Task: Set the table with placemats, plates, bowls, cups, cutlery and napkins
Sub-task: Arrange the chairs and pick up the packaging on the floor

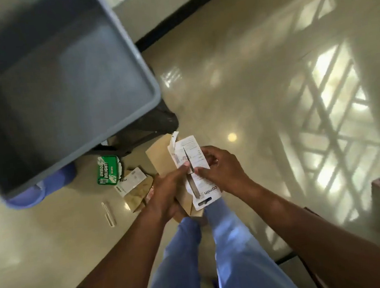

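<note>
Standing: person over shiny floor [235,74]
Left hand [165,190]: fingers curled, gripping brown box [160,158]
Right hand [221,171]: pinching white card pack [202,184]
Bin [58,87]: grey, 10 o'clock
Green packet [108,169]: floor, 9 o'clock of hands

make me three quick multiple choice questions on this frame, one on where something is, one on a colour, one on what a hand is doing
1. Where does the green box lie?
A. on the floor by the grey bin
B. inside the bin
C. in a hand

2. What colour are the trousers?
A. black
B. light blue
C. red

3. What is the right hand doing?
A. hanging empty
B. pressing the floor
C. gripping the white card pack

A: it lies on the floor beside the grey bin.
B: both legs show light blue.
C: its fingers curl round the white card pack.
</note>
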Motion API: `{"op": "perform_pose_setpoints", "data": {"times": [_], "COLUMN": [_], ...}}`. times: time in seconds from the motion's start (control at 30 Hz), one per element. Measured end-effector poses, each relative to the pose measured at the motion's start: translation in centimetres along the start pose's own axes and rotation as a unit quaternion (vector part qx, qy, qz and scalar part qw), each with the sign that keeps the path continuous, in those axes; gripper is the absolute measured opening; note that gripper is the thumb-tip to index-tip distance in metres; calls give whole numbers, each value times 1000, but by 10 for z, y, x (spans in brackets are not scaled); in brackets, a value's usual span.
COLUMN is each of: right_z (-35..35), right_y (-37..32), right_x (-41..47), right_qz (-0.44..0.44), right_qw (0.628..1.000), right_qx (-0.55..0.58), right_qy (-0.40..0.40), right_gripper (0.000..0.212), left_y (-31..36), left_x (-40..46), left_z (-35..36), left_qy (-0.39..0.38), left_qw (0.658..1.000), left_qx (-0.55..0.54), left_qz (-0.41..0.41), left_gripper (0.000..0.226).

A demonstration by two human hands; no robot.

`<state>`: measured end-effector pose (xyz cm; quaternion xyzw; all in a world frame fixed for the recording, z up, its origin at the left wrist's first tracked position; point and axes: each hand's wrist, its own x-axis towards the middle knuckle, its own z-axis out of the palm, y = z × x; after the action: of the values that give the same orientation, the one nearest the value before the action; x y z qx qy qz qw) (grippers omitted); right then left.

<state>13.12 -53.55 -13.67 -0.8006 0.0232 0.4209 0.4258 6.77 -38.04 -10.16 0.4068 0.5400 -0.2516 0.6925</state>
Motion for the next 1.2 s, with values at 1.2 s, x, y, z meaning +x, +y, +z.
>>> {"op": "perform_pose_setpoints", "data": {"times": [1.2], "right_z": [475], "right_y": [-219], "right_x": [-31], "right_qz": [88], "right_qw": [955], "right_qx": [-119], "right_qy": [-256], "right_gripper": [69], "left_y": [-70], "left_x": [-86], "left_z": [-499], "left_qy": [260], "left_qw": [900], "left_qx": [-338], "left_qz": [97], "left_gripper": [51]}}
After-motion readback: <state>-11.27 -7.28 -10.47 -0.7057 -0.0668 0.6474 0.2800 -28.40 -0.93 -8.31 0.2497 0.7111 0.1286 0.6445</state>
